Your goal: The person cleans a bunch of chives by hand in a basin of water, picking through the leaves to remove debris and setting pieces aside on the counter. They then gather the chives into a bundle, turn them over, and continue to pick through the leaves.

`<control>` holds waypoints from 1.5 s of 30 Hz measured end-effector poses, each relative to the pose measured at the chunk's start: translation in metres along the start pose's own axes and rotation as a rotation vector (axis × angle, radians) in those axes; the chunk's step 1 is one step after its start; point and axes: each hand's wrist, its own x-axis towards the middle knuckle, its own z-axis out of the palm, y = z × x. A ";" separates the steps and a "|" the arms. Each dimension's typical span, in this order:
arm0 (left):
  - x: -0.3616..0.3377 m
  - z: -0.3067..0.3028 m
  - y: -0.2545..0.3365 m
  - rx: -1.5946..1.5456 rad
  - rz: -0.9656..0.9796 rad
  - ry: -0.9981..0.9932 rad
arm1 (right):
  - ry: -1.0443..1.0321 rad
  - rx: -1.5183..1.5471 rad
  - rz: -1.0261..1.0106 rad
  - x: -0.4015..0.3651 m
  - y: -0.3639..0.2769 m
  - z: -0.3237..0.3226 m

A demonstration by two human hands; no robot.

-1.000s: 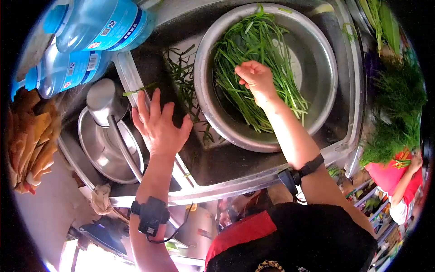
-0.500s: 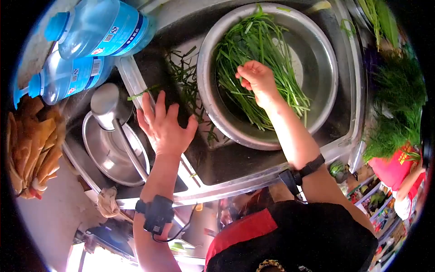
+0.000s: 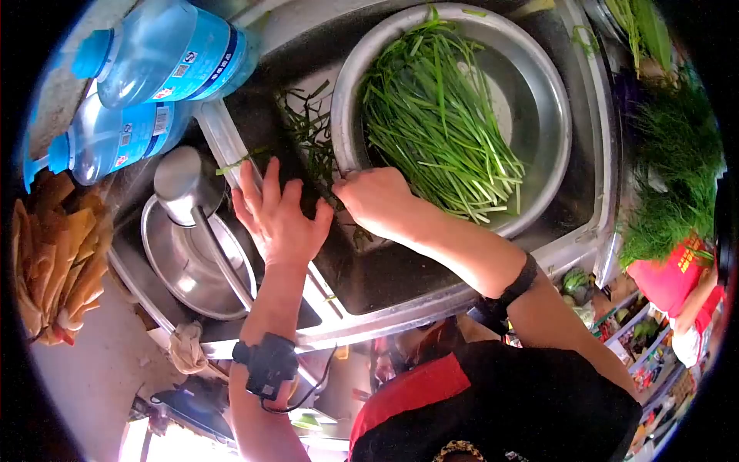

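A large metal basin point(image 3: 556, 146) stands in the right-hand sink bowl. Long green garlic chives point(image 3: 443, 115) lie in a bundle inside it, with their pale cut ends toward the lower right. At the basin's left rim is my right hand point(image 3: 377, 200), its fingers curled and pinched together; whatever they hold is hidden. My left hand point(image 3: 281, 219) rests with fingers spread over the divider between the two sink bowls, near a thin green scrap at its fingertips. Dark loose leaf scraps point(image 3: 312, 131) lie on the sink bottom between my hands and beyond.
Two blue water jugs point(image 3: 181, 58) lie at the upper left. A metal ladle point(image 3: 185, 181) and a smaller steel bowl point(image 3: 181, 266) occupy the left sink bowl. Brown folded sheets point(image 3: 58, 262) hang at far left. Feathery greens point(image 3: 673, 169) and a person in red point(image 3: 677, 281) are at right.
My right hand has moved left and down from above the chives to the basin's left rim, fingers still closed. The left hand has hardly moved.
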 end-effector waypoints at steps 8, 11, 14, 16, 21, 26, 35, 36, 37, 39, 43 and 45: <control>-0.001 0.003 -0.002 -0.021 0.006 0.031 | 0.645 0.456 0.201 0.012 0.069 -0.014; -0.001 0.002 -0.002 -0.018 0.008 0.027 | 0.859 0.280 0.399 0.038 0.119 -0.010; -0.001 0.000 0.000 -0.012 -0.002 0.015 | 0.737 0.562 0.422 0.050 0.142 -0.002; 0.000 0.001 -0.001 -0.010 -0.005 0.017 | 0.798 0.878 0.350 0.047 0.144 -0.003; -0.001 0.003 -0.001 -0.016 0.003 0.030 | 0.774 1.384 0.381 0.013 0.124 -0.012; 0.000 0.002 0.000 -0.002 0.008 0.027 | 0.770 1.084 0.305 0.004 0.099 -0.001; -0.001 0.000 0.003 0.017 0.015 0.023 | 0.993 0.431 -0.038 -0.005 0.029 -0.010; 0.000 -0.001 0.004 0.025 0.013 0.026 | 0.898 0.516 -0.019 -0.004 0.012 -0.005; 0.000 -0.001 0.004 0.023 0.012 0.025 | 0.802 0.383 -0.014 -0.001 0.002 0.001; 0.000 -0.001 0.004 0.023 0.011 0.018 | 0.565 0.189 0.063 0.004 -0.012 0.008; -0.001 0.002 0.002 0.026 0.036 0.057 | 0.338 0.299 0.003 -0.010 -0.003 -0.012; -0.002 0.002 0.002 0.018 0.051 0.087 | 0.608 0.421 0.146 -0.020 0.038 -0.039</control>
